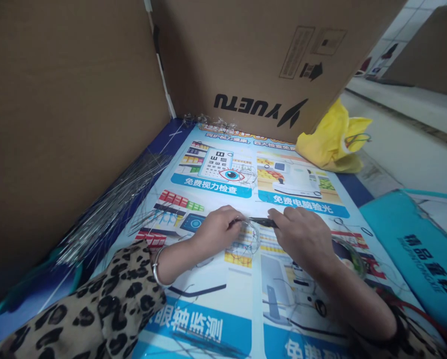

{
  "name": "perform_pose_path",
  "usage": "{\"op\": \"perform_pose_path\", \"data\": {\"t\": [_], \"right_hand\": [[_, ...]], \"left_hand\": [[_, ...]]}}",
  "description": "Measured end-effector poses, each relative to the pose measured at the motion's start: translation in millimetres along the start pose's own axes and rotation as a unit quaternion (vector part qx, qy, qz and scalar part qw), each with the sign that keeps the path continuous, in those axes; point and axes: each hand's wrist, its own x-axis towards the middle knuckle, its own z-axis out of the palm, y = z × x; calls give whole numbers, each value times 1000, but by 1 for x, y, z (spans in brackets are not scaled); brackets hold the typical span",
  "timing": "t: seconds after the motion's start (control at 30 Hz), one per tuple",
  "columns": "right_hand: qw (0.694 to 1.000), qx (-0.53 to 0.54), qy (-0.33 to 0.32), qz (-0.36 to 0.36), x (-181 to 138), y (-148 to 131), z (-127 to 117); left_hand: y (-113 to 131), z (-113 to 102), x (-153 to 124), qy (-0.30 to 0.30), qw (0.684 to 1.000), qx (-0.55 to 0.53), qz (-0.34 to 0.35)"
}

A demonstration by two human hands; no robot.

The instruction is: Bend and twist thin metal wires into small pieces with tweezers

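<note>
My left hand (221, 227) is closed, its thumb and fingers pinching a small piece of bent thin wire (254, 242) that curves in loops below the fingertips. Dark pliers (264, 222) are gripped in my right hand (304, 234), their nose pointing left and reaching the wire beside my left fingertips. The handles are mostly hidden inside the right hand. Whether the jaws are closed on the wire I cannot make out. Beneath both hands lies a printed poster (257, 299) with loose bits of wire on it.
Long straight wires (107, 204) lie bundled at the left. Cardboard (246, 55) walls stand at the left and back, with several wire pieces (212, 122) at their foot. A yellow bag (328, 142), a turquoise box (414, 239) and a round clear dish (352, 257) are on the right.
</note>
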Motion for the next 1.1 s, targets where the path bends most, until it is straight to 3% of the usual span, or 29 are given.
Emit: {"op": "perform_pose_path", "data": {"t": [0.77, 1.1], "right_hand": [[997, -47, 55, -11, -3, -3, -4], [997, -48, 65, -10, -3, -6, -1]], "left_hand": [[5, -1, 1, 10, 1000, 1, -7], [8, 1, -1, 1, 998, 2, -68]]}}
